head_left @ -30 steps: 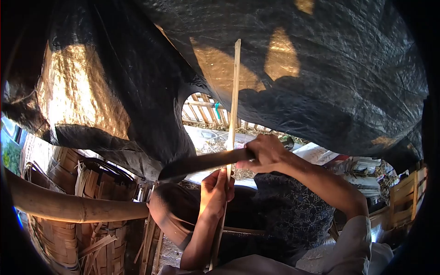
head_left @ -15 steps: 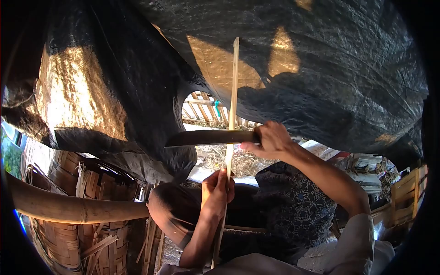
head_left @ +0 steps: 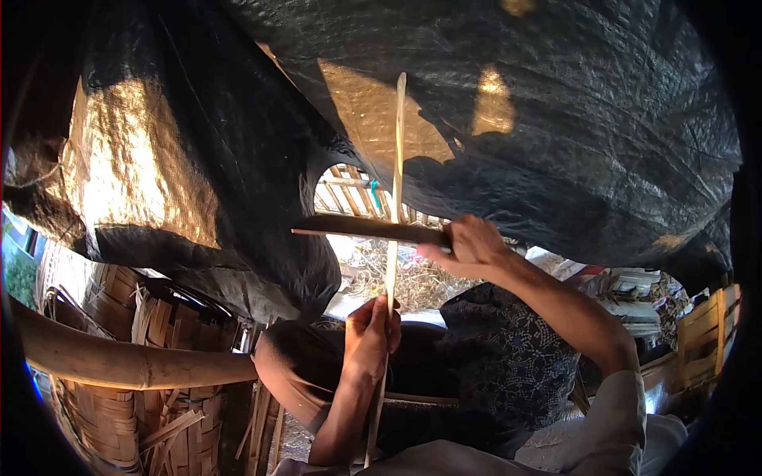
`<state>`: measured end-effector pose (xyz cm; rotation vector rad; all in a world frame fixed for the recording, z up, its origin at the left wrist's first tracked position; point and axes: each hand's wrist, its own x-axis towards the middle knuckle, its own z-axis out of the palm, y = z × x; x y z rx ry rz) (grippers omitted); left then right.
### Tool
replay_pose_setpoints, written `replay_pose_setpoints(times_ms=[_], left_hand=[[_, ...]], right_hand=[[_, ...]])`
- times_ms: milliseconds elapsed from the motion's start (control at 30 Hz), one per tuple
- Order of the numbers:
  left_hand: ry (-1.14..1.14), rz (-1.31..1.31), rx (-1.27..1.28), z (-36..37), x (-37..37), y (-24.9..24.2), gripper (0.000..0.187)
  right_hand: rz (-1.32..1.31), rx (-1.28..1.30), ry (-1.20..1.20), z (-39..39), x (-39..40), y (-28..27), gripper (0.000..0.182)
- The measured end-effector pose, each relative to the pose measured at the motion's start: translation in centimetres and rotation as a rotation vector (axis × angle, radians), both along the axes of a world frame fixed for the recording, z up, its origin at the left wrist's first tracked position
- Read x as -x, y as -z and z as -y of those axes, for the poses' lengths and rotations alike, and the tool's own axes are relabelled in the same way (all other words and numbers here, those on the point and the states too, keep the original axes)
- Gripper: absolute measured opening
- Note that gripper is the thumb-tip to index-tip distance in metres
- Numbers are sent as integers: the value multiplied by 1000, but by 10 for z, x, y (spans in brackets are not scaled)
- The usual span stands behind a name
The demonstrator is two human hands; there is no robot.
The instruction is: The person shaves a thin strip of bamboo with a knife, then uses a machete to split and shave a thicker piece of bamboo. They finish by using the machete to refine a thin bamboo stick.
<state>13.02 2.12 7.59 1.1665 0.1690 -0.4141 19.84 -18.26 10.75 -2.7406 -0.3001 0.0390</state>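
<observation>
My left hand [head_left: 370, 337] grips a long thin bamboo strip [head_left: 395, 159] that stands nearly upright in front of me, its top end against the black tarp. My right hand [head_left: 470, 244] holds the handle of a long knife [head_left: 361, 228], whose blade lies across the strip, pointing left, a little above my left hand. The strip's lower end runs down past my left forearm to my lap.
A black plastic tarp [head_left: 556, 119] hangs overhead with sunlit patches. A thick bamboo pole [head_left: 119, 361] crosses the lower left. Woven bamboo baskets [head_left: 111, 420] stand at the left. A dark patterned cloth [head_left: 508, 365] covers my knee. Wooden crates [head_left: 702, 333] are at right.
The knife has moved up along the strip, from just above my left hand to higher, and the blade has turned edge-on. My left hand stays in place on the strip.
</observation>
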Motion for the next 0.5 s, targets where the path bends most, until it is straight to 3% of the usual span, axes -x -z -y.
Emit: replay_pose_setpoints(times_ms=[100, 200, 267, 400, 467, 500], left_hand=[[56, -59, 142, -2, -2, 1, 28], [46, -34, 107, -1, 4, -1, 28], [64, -1, 123, -2, 4, 2, 27], [131, -157, 145, 4, 4, -3, 30], [140, -174, 138, 3, 1, -5, 31], [124, -205, 170, 3, 0, -5, 31]], right_hand=[[-152, 11, -160, -10, 14, 1, 66], [126, 191, -349, -25, 22, 8, 74], [140, 191, -362, -25, 18, 4, 77], [-39, 118, -13, 1, -13, -12, 82], [183, 67, 151, 16, -22, -1, 82], [78, 70, 141, 21, -19, 2, 80]])
